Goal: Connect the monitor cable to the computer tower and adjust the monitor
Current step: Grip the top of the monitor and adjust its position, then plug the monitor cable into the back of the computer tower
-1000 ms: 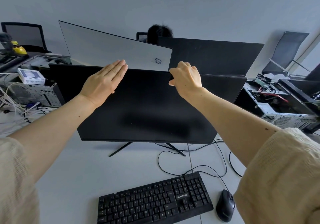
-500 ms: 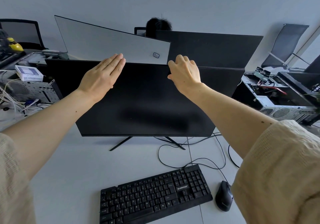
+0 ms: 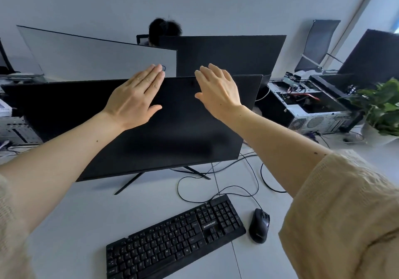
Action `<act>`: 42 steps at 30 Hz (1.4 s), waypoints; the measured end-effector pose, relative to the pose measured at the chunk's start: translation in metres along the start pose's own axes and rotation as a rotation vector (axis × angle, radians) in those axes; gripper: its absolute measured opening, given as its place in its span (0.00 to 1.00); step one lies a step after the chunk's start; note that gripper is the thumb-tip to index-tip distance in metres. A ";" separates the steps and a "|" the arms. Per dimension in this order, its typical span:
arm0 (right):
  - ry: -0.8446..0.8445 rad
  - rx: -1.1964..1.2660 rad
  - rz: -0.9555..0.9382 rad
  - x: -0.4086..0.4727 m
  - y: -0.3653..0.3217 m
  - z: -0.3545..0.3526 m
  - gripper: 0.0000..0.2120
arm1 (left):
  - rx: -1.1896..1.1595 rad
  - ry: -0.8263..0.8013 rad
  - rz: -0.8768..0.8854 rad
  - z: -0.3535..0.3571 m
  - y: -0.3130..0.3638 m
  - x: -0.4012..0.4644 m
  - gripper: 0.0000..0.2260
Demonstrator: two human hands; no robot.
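Fingers of left hand [image 3: 135, 98] and right hand [image 3: 219, 91] lie flat and spread near the monitor [image 3: 164, 132] top edge, gripping nothing; an uneven push risks tipping it on its thin stand [image 3: 129, 183], straining cables [image 3: 216, 190].

Both arms reach forward and up, stretched out long. The left hand [image 3: 135, 97] is flat, with its back to the camera. Its fingers lie close together and point up and to the right, and the thumb sticks out to the side. The right hand [image 3: 218, 91] is open too, its fingers a little spread and a bit bent at the tips. The two hands are near each other, side by side, not touching. A loose tan sleeve [image 3: 345, 214] covers the right upper arm.
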State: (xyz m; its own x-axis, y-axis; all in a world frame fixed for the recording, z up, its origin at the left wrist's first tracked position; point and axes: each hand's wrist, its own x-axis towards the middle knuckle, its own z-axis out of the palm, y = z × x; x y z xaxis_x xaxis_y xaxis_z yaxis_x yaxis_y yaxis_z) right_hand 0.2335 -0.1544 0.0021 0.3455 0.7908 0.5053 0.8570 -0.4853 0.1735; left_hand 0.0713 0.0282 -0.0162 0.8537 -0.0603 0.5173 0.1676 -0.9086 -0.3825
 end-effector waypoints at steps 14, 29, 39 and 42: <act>0.158 -0.112 0.275 -0.132 0.189 0.005 0.19 | -0.183 0.196 0.369 0.033 0.200 0.169 0.31; -0.173 -0.004 0.639 -0.252 0.446 0.143 0.06 | -0.320 0.043 0.349 0.168 0.414 0.331 0.33; -0.443 0.029 0.622 -0.268 0.506 0.279 0.11 | -0.333 -0.093 0.358 0.271 0.484 0.366 0.34; -0.500 -0.021 0.631 -0.267 0.514 0.304 0.13 | -0.324 -0.120 0.367 0.293 0.496 0.379 0.35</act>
State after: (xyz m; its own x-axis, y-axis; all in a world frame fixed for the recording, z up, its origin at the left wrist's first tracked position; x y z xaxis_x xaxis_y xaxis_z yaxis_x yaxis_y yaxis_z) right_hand 0.6983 -0.5016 -0.3009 0.8965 0.4365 0.0764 0.4377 -0.8991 0.0001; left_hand 0.6227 -0.3245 -0.2343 0.8815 -0.3693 0.2944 -0.2999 -0.9192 -0.2552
